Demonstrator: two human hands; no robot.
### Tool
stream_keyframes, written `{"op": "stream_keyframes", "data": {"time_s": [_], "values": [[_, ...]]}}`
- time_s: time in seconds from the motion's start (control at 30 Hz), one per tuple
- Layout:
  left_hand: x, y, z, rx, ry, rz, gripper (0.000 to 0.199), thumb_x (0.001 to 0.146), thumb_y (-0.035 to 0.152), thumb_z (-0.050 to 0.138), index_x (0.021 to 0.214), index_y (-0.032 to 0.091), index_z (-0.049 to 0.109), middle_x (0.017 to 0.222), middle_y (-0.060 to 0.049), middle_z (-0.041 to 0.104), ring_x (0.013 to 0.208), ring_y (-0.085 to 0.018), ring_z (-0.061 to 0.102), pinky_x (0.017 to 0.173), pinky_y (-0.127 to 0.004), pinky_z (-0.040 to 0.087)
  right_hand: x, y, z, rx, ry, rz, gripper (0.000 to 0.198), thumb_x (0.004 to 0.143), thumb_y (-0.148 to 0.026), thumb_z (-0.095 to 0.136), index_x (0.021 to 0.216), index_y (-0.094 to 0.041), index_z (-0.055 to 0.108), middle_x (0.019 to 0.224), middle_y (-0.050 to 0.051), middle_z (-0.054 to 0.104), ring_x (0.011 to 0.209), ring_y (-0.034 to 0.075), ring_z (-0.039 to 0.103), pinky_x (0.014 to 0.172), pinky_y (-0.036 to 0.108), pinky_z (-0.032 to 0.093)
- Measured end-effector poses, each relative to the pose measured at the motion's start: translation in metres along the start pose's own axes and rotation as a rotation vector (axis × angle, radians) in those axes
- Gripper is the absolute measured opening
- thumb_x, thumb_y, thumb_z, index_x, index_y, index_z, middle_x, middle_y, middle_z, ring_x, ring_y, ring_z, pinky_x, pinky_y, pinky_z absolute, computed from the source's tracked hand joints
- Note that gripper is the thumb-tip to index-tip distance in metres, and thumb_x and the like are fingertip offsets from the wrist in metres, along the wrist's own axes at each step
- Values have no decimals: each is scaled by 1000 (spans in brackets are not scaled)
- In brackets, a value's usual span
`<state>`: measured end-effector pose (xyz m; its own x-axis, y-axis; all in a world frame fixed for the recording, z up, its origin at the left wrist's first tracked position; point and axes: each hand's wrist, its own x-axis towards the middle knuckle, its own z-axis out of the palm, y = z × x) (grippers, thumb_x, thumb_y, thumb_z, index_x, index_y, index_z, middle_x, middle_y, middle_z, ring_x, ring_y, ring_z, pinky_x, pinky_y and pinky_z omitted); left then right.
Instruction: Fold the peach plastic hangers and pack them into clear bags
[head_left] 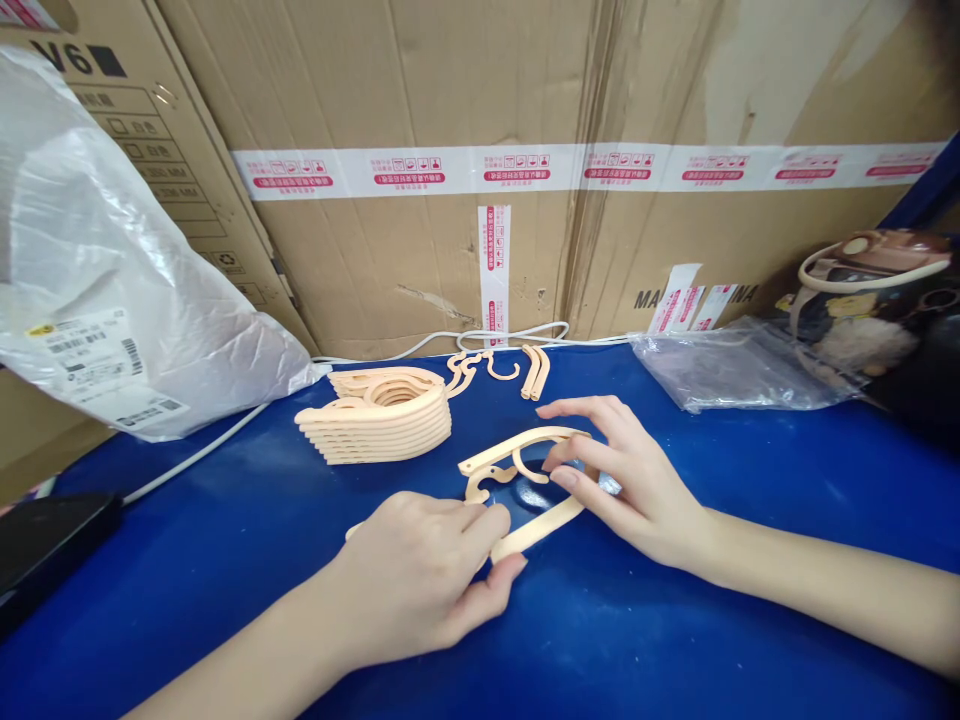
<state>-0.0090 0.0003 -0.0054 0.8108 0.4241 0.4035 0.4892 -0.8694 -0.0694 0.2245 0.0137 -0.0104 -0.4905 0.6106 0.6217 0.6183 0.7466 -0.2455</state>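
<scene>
A cream plastic folding hanger [536, 530] lies on the blue table between my hands, its arms folded toward each other and its hook turned inward. My left hand [427, 565] is closed over the near left end, hiding the parts under its fingers. With bent fingers and thumb, my right hand [619, 470] grips the right end by the hook; the index finger sticks out free. Behind my left hand stands a stack of folded hangers [382, 425]. Farther back lie loose hanger pieces [461, 372], a hook [502, 368] and two short curved arms [535, 373].
A white plastic parcel bag [142, 270] leans at the left, above a black object [56, 555]. Cardboard boxes [420, 90] wall off the back, with a white cable [420, 347] along their foot. A clear plastic bag [735, 365] and a brown-handled bag [870, 310] are at the right.
</scene>
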Motion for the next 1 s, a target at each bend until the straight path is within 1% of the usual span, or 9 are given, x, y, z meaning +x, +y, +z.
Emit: {"op": "stream_keyframes", "data": {"time_s": [0.07, 0.2, 0.33, 0.43, 0.57, 0.67, 0.73, 0.87, 1.0], "values": [[0, 1, 0, 19, 18, 15, 25, 96, 26, 39, 74, 19, 51, 58, 4, 54, 46, -12, 52, 43, -27, 31, 1, 3, 2, 24, -60, 48, 26, 97, -28, 44, 86, -21, 66, 123, 9, 60, 110, 25, 51, 88, 42, 41], [-2, 4, 1, 8, 30, 15, 23, 95, 25, 43, 74, 18, 52, 59, 4, 54, 48, -12, 51, 44, -27, 32, 2, 6, 5, 99, -160, 106, 29, 100, -29, 39, 95, -22, 67, 112, 5, 64, 97, 19, 55, 86, 38, 39], [-1, 5, 2, -50, 29, 48, 22, 91, 32, 51, 73, 19, 50, 59, 4, 53, 51, -13, 49, 46, -27, 35, 2, 6, 5, 115, -174, 114, 31, 100, -30, 38, 97, -22, 67, 107, 4, 64, 92, 18, 54, 83, 36, 38], [1, 5, 0, -86, -14, 73, 16, 85, 23, 54, 70, 18, 49, 64, 1, 54, 60, -15, 49, 53, -27, 41, 2, 6, 5, 113, -177, 109, 31, 101, -30, 37, 98, -22, 67, 105, 5, 63, 90, 18, 53, 82, 36, 38], [5, 4, -3, -169, -80, 67, 7, 74, 10, 54, 75, 16, 52, 83, -4, 60, 84, -20, 53, 79, -33, 48, 2, 6, 6, 122, -165, 124, 31, 100, -28, 37, 97, -22, 67, 103, 4, 62, 90, 17, 53, 81, 35, 38], [4, 1, -3, -176, -98, 49, 14, 77, 9, 56, 88, 16, 55, 107, -6, 61, 112, -23, 49, 98, -36, 43, 1, 7, 7, 126, -159, 143, 30, 100, -27, 38, 93, -22, 67, 102, 3, 61, 90, 17, 53, 82, 35, 38], [2, -1, 0, -157, -115, 55, 16, 82, 8, 53, 96, 17, 56, 118, -7, 58, 123, -23, 43, 102, -36, 42, 1, 8, 8, 141, -158, 150, 29, 100, -27, 39, 93, -22, 67, 101, 3, 60, 92, 17, 53, 84, 35, 39], [2, -3, 7, -61, -67, 106, 23, 92, 5, 40, 103, 15, 57, 125, -9, 57, 128, -22, 41, 99, -34, 46, 0, 10, 9, 201, -154, 172, 26, 99, -27, 41, 102, -22, 66, 102, 5, 59, 93, 17, 53, 82, 34, 41], [6, 1, 8, 184, 157, 208, 22, 95, 7, 40, 101, 13, 60, 106, -9, 65, 100, -22, 60, 80, -33, 50, 0, 11, 10, 229, -155, 206, 23, 95, -21, 45, 105, -22, 66, 100, 5, 57, 87, 16, 54, 79, 33, 43]]}}
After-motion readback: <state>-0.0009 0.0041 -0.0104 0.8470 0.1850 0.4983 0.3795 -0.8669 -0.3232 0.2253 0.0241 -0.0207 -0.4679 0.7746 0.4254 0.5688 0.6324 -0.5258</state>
